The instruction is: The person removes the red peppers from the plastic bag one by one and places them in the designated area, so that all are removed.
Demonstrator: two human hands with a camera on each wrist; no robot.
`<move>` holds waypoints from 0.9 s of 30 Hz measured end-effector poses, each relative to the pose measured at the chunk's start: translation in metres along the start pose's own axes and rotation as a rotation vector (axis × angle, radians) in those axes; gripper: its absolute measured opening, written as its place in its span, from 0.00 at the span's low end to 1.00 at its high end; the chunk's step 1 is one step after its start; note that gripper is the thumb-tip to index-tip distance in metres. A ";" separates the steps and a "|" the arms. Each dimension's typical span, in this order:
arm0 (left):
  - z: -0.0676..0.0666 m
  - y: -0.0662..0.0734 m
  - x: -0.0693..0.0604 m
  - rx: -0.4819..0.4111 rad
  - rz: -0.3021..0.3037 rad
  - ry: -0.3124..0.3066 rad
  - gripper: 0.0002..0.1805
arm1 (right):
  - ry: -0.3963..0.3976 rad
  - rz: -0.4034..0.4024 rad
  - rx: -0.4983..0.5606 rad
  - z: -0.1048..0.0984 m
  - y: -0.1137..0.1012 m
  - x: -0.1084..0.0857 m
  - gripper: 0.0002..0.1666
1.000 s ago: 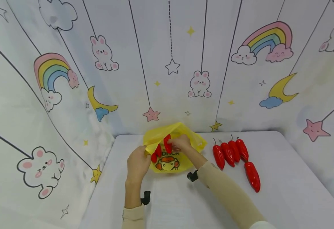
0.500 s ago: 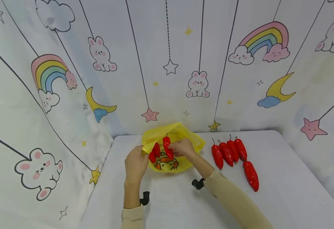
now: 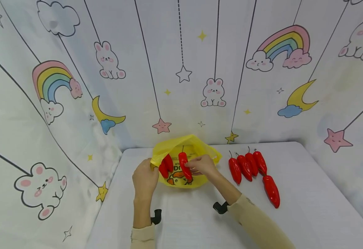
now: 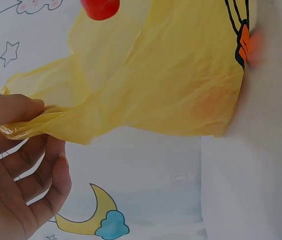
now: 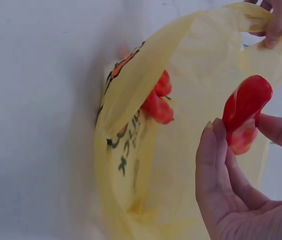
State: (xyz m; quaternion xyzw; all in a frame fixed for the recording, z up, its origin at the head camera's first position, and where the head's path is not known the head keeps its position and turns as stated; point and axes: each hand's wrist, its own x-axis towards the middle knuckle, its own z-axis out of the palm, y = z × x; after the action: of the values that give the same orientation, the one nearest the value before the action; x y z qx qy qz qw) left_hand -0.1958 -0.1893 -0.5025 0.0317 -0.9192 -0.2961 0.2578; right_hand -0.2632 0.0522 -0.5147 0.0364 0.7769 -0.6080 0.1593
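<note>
In the head view a yellow plastic bag (image 3: 204,148) with a printed cartoon stands with its mouth spread. My left hand (image 3: 145,178) pinches the bag's left rim between thumb and fingers, as the left wrist view also shows. At the bag's mouth, my right hand (image 3: 203,166) pinches a red chili pepper (image 3: 185,166) between thumb and fingertips. That pepper hangs stem up in front of the printing. More red peppers (image 3: 166,165) lie inside the bag at its left; the right wrist view shows these peppers (image 5: 158,102) low against the bag wall.
To the right, several red peppers (image 3: 245,166) lie side by side on the white table (image 3: 193,221), with one pepper (image 3: 271,191) nearer the front. Behind the table hangs a printed cloth (image 3: 181,103). Black wrist-camera mounts (image 3: 220,208) stick out under both wrists.
My right hand has lowered the pepper slightly, and the pepper now hangs with its tip further down. My left hand keeps its grip on the bag's rim. The head view has drifted a little.
</note>
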 end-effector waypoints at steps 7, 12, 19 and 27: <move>0.000 0.000 0.000 0.001 0.006 0.021 0.06 | -0.018 -0.038 -0.011 -0.013 -0.001 -0.015 0.23; -0.001 0.002 -0.001 -0.013 0.008 0.031 0.06 | -0.007 -0.045 -0.023 -0.019 -0.001 -0.027 0.22; 0.000 0.003 -0.001 -0.014 0.002 0.028 0.06 | 0.012 -0.049 -0.038 -0.028 0.004 -0.040 0.24; 0.000 0.004 0.000 -0.002 0.021 0.034 0.07 | 0.035 -0.038 -0.028 -0.045 0.009 -0.052 0.24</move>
State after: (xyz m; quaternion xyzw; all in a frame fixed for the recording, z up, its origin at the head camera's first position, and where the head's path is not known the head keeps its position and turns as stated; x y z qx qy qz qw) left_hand -0.1954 -0.1856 -0.5005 0.0267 -0.9145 -0.2939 0.2766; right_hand -0.2210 0.1043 -0.4987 0.0300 0.7885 -0.5994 0.1345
